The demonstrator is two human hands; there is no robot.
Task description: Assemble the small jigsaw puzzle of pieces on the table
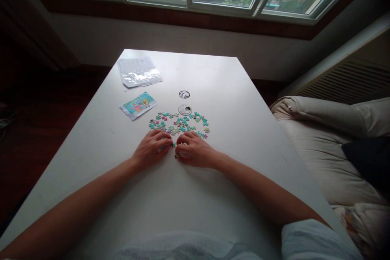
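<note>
Several small teal, pink and yellow puzzle pieces (178, 124) lie scattered on the white table (195, 199). My left hand (152, 148) and my right hand (195, 150) rest side by side just in front of the scatter. Both have their fingers curled, and their tips meet over a small cluster of joined puzzle pieces (176, 150). The fingers of both hands pinch at this cluster. Most of it is hidden under the fingertips.
A colourful picture card (138, 105) lies left of the pieces. A clear plastic bag with paper (139, 72) sits farther back. Two round lids or discs (184, 109) (184, 94) lie behind the scatter. A cushioned seat (329, 146) borders the table's right edge.
</note>
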